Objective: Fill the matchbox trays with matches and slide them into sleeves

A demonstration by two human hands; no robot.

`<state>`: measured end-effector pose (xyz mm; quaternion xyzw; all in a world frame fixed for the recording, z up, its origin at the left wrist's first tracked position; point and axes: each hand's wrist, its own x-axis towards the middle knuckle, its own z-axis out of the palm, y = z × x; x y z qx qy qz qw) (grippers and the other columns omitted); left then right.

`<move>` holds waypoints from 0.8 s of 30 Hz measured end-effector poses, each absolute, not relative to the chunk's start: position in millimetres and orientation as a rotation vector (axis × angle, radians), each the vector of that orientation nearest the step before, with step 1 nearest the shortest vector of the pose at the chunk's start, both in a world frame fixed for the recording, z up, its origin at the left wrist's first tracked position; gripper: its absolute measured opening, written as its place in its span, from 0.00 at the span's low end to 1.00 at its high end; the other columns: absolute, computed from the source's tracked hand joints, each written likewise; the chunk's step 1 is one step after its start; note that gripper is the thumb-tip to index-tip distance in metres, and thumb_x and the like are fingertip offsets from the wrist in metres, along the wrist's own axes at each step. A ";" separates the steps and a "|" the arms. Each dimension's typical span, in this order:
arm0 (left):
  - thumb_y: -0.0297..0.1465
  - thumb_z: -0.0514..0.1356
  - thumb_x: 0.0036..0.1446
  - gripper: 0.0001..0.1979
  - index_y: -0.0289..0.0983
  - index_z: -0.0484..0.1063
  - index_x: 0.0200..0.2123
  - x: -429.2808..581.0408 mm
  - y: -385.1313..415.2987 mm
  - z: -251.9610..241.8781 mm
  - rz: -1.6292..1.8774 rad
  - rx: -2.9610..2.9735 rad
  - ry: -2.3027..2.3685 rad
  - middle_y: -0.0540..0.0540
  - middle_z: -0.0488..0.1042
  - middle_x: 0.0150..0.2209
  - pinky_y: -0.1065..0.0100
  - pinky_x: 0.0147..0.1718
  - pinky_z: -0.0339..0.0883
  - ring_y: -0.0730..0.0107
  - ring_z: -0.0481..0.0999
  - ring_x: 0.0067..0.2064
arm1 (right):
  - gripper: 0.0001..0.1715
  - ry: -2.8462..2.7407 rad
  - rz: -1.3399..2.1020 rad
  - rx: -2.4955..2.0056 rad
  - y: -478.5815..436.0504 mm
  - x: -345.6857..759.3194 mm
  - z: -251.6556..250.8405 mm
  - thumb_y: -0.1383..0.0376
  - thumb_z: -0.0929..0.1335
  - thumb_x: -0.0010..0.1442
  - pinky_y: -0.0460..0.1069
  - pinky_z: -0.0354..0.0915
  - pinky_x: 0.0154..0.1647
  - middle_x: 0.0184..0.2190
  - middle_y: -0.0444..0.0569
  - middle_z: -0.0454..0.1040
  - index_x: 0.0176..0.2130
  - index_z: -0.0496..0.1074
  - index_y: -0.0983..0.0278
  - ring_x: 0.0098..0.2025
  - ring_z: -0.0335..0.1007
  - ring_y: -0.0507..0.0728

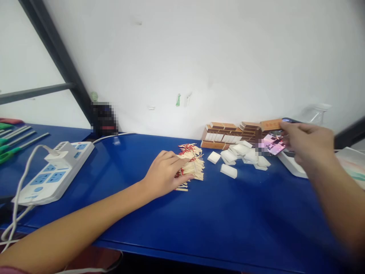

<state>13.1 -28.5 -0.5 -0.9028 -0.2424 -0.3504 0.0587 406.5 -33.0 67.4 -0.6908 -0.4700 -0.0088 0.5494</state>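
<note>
Here's the left hand (162, 173) curled narrow over the matches (199, 170), the right hand (312, 142) bent at a box (270, 125), both grips unclear!

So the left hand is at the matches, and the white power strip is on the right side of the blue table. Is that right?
Not quite: the white power strip is on the left side of the blue table, as the head view shows. The left hand is at the matches, just as you said.
</note>
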 end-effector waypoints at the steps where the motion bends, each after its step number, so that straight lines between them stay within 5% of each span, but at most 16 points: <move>1: 0.47 0.64 0.64 0.22 0.35 0.76 0.51 12.6 -28.8 -1.0 -1.071 -2.729 -0.725 0.46 0.80 0.33 0.60 0.41 0.65 0.61 0.76 0.40 | 0.17 -1.002 -0.001 -1.678 -26.9 414.3 75.8 0.60 0.71 0.64 0.53 0.53 0.17 0.17 0.44 0.62 0.26 0.67 0.63 0.16 0.54 0.47; 5: 0.47 0.63 0.65 0.23 0.35 0.75 0.52 11.8 -29.6 -2.6 -1.092 -2.707 -0.697 0.46 0.79 0.33 0.59 0.42 0.66 0.61 0.76 0.39 | 0.15 -0.794 0.227 -1.778 -2.6 422.4 93.0 0.62 0.75 0.61 0.55 0.62 0.24 0.25 0.55 0.73 0.28 0.72 0.69 0.22 0.63 0.50; 8: 0.47 0.63 0.65 0.23 0.35 0.75 0.52 12.8 -30.4 -2.7 -1.097 -2.714 -0.685 0.46 0.79 0.34 0.60 0.41 0.66 0.62 0.76 0.39 | 0.18 -0.783 0.382 -1.827 12.2 413.4 87.6 0.60 0.72 0.66 0.56 0.74 0.42 0.47 0.60 0.77 0.48 0.75 0.72 0.41 0.76 0.58; 11: 0.47 0.64 0.64 0.23 0.35 0.75 0.52 13.7 -31.7 -2.3 -1.116 -2.724 -0.689 0.46 0.80 0.35 0.60 0.41 0.67 0.62 0.76 0.39 | 0.23 -0.793 0.443 -1.857 22.1 405.3 77.6 0.58 0.70 0.69 0.60 0.73 0.52 0.57 0.55 0.72 0.60 0.70 0.64 0.53 0.74 0.61; 16: 0.46 0.64 0.65 0.21 0.36 0.76 0.49 13.0 -33.7 -2.4 -1.112 -2.718 -0.652 0.45 0.80 0.37 0.60 0.44 0.67 0.62 0.77 0.41 | 0.22 -0.842 0.389 -1.889 25.3 399.1 72.2 0.58 0.70 0.69 0.60 0.74 0.51 0.56 0.56 0.73 0.58 0.71 0.66 0.52 0.75 0.61; 20: 0.47 0.64 0.64 0.20 0.35 0.76 0.47 11.5 -33.8 -2.6 -1.117 -2.711 -0.644 0.45 0.81 0.37 0.59 0.45 0.68 0.61 0.77 0.41 | 0.21 -0.898 0.122 -1.862 8.3 380.4 70.5 0.61 0.70 0.68 0.55 0.69 0.44 0.45 0.64 0.78 0.54 0.72 0.74 0.42 0.74 0.60; 24: 0.47 0.65 0.63 0.21 0.35 0.77 0.47 12.0 -33.5 -2.7 -1.135 -2.745 -0.638 0.44 0.81 0.38 0.59 0.45 0.67 0.61 0.77 0.42 | 0.16 -1.236 0.156 -1.729 -29.9 329.5 55.8 0.56 0.74 0.61 0.49 0.65 0.36 0.35 0.53 0.79 0.41 0.78 0.66 0.34 0.72 0.55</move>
